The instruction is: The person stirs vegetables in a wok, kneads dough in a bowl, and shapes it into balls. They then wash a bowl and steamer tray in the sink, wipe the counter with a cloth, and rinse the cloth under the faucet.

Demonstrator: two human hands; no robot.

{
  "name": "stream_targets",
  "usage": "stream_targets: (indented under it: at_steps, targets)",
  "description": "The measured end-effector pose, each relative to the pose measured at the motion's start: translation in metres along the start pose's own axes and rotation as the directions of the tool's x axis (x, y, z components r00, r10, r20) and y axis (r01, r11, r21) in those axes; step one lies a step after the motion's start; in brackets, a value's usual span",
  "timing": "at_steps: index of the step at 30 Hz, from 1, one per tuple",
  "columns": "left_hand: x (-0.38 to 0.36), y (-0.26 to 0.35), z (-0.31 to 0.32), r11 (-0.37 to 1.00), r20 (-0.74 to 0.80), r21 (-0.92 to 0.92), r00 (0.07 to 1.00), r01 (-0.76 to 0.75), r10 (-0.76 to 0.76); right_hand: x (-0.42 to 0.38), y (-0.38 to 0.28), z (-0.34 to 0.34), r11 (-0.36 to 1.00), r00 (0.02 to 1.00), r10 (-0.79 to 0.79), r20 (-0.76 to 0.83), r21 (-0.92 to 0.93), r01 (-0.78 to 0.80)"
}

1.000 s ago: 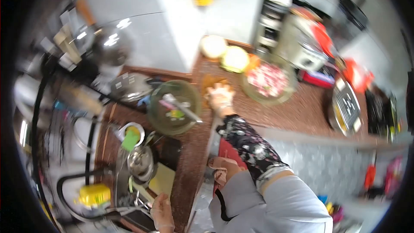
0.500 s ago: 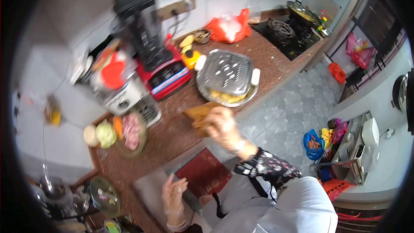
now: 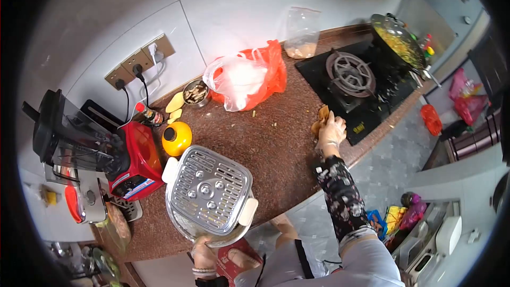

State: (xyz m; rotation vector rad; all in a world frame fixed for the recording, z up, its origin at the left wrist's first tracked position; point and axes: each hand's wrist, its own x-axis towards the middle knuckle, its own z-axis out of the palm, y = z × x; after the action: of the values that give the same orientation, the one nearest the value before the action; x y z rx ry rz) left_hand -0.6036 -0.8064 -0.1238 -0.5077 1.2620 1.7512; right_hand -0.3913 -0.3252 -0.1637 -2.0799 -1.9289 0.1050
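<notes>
My right hand [image 3: 333, 132] presses a brown cloth [image 3: 320, 119] onto the speckled red countertop [image 3: 276, 143], right by the left edge of the black gas stove [image 3: 357, 118]. Its fingers are curled over the cloth. Low in the view, my left hand [image 3: 203, 258] is at the counter's front edge, close to the rim of a metal basin [image 3: 183, 227]; its fingertips are partly hidden there. Across the basin lies a slotted metal tray [image 3: 211, 190] with white handles.
A red blender [image 3: 139, 162] and an orange round container [image 3: 177, 138] stand left. Along the wall are a bowl of dark pieces [image 3: 196, 94], a red plastic bag [image 3: 273, 72] and a clear bag [image 3: 302, 32]. A wok of food [image 3: 398, 42] sits on the far burner.
My view has swung right toward the stove. My right hand has carried the brown cloth from beside the basin to the stove's edge; my left hand has come up to the basin's rim.
</notes>
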Motion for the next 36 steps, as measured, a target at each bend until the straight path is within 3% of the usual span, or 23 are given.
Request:
stream_targets:
  at_steps: [2,5,7,10,13,14,15,17,20,21,24,26,28,29,30,31,32,33,35,36]
  targets:
    - [0.024,-0.013,-0.053,0.979,-0.04,0.165,0.99,-0.123,0.132,0.02,-0.032,0.032,0.999,0.996,0.026,-0.086,0.049,-0.021]
    - [0.036,-0.021,-0.09,0.945,-0.077,0.269,0.974,-0.186,0.213,0.048,-0.072,0.036,0.975,0.984,-0.177,0.028,0.14,0.171]
    - [0.014,-0.012,-0.056,0.967,-0.087,0.228,0.986,-0.116,0.139,0.054,-0.102,0.032,0.933,0.931,-0.343,0.123,0.155,0.324]
    - [0.02,-0.024,-0.073,0.886,-0.186,0.421,0.937,-0.196,0.296,0.017,-0.124,0.043,0.802,0.789,-0.592,0.162,0.212,0.559]
    - [0.025,-0.033,-0.076,0.903,-0.196,0.359,0.928,-0.234,0.318,-0.004,-0.144,0.045,0.78,0.767,-0.608,0.205,0.332,0.53]
    - [0.019,-0.035,-0.078,0.65,-0.012,0.695,0.899,-0.308,0.438,-0.001,-0.153,0.051,0.765,0.77,-0.609,0.193,0.399,0.505]
    - [0.012,-0.034,-0.074,0.275,0.173,0.889,0.826,-0.365,0.536,0.002,-0.163,0.054,0.752,0.746,-0.629,0.221,0.414,0.512]
    - [-0.001,-0.026,-0.05,0.164,0.26,0.893,0.777,-0.42,0.574,0.005,-0.187,0.059,0.724,0.691,-0.67,0.269,0.444,0.529]
    - [0.007,-0.037,-0.068,0.077,0.32,0.884,0.718,-0.46,0.618,-0.012,-0.227,0.069,0.719,0.585,-0.685,0.434,0.273,0.64]
    - [0.011,-0.041,-0.075,0.06,0.331,0.881,0.701,-0.47,0.632,-0.023,-0.235,0.074,0.696,0.593,-0.718,0.364,0.349,0.628]
    - [-0.009,-0.025,-0.032,-0.06,0.366,0.904,0.694,-0.423,0.62,-0.035,-0.271,0.059,0.741,0.528,-0.67,0.522,0.423,0.522]
    - [-0.007,-0.024,-0.034,-0.048,0.364,0.902,0.697,-0.429,0.618,-0.039,-0.28,0.056,0.516,0.316,-0.831,0.458,0.42,0.747]
    - [-0.005,-0.027,-0.034,-0.079,0.347,0.917,0.683,-0.391,0.642,-0.05,-0.29,0.05,0.625,0.469,-0.771,0.431,0.652,0.429]
    - [-0.01,-0.024,-0.028,-0.198,0.415,0.901,0.64,-0.385,0.646,-0.048,-0.287,0.08,0.347,0.321,-0.932,0.165,0.657,0.669]
    - [-0.01,-0.025,-0.021,-0.049,0.332,0.917,0.692,-0.395,0.641,-0.047,-0.281,0.078,0.234,0.17,-0.972,0.161,0.64,0.732]
    - [0.002,-0.027,-0.032,0.46,0.047,0.794,0.794,-0.398,0.606,-0.043,-0.276,0.07,0.113,0.017,-0.987,0.158,0.619,0.777]
    - [0.004,-0.033,-0.044,0.717,-0.095,0.62,0.876,-0.319,0.472,-0.041,-0.265,0.062,-0.008,-0.134,-0.977,0.166,0.599,0.801]
    - [0.002,-0.033,-0.043,0.901,-0.233,0.379,0.919,-0.214,0.316,-0.037,-0.252,0.058,0.016,-0.159,-0.957,0.241,0.594,0.804]
    - [-0.033,0.003,0.049,0.973,-0.299,0.228,0.949,-0.026,0.095,-0.023,-0.21,0.046,0.054,-0.181,-0.935,0.305,0.628,0.777]
    - [-0.035,0.004,0.049,0.967,-0.239,0.253,0.969,0.005,0.057,-0.014,-0.187,0.037,0.074,-0.189,-0.924,0.334,0.638,0.766]
